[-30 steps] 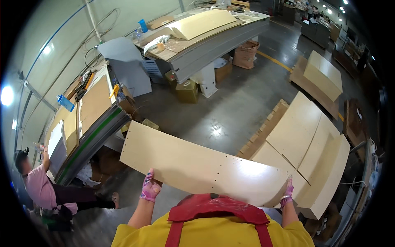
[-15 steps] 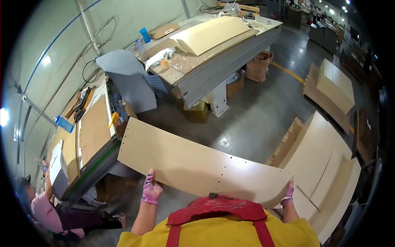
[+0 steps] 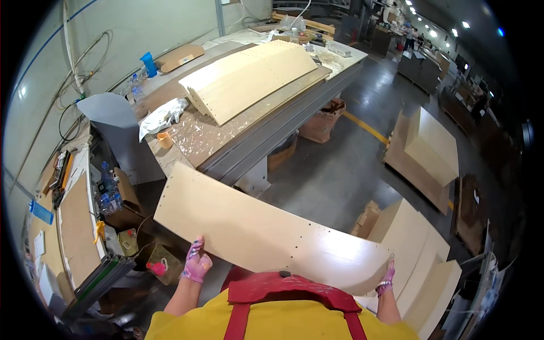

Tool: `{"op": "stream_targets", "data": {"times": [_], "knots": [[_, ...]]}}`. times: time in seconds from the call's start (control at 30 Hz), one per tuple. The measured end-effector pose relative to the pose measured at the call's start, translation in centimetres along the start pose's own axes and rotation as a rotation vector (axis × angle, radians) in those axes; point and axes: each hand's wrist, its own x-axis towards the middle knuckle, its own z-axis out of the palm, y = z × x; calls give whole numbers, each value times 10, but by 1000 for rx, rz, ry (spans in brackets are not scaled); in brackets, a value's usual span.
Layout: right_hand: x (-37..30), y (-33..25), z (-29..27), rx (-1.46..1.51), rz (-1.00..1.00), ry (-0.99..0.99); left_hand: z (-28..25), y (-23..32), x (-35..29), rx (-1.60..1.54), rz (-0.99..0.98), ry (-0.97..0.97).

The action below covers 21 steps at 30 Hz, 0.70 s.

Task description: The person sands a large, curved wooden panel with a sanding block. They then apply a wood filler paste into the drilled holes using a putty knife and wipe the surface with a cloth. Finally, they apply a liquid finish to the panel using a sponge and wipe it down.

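Note:
A long pale wood-coloured panel [image 3: 249, 218] with small drilled holes spans the space in front of me, held at its near edge by both hands. My left hand [image 3: 196, 264], in a pink patterned glove, grips that edge left of the middle, thumb on top and the other fingers hidden underneath. Toward the panel's right end my right hand [image 3: 386, 279], gloved alike, has its thumb on the face; its remaining fingers are mostly out of sight. Beyond the panel's far left corner stands a workbench [image 3: 204, 139], bearing a stack of similar drilled panels [image 3: 243, 79].
Stacked pale boards [image 3: 416, 243] stand close at my right, with another board stack [image 3: 433, 144] farther back. A second bench [image 3: 79, 226] runs along the left. On the main bench are a white cloth [image 3: 164, 118] and an orange cup [image 3: 164, 140]. A sack [image 3: 322, 122] stands beneath it.
I have moved forward with the panel still in both hands, so the workbench and its panel stack appear nearer. The person at the lower left has mostly dropped out of view.

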Motion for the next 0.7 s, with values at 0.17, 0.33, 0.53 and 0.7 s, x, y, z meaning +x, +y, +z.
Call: {"op": "stream_targets", "data": {"times": [0.17, 0.33, 0.53, 0.7], "knots": [[11, -31, 42, 118, 66, -110, 59, -34, 135, 94, 61, -127], [34, -61, 128, 202, -22, -131, 130, -26, 266, 190, 217, -607], [130, -121, 223, 213, 59, -42, 264, 6, 303, 223, -277, -301], [274, -198, 303, 130, 48, -107, 264, -40, 371, 107, -106, -477]]}}
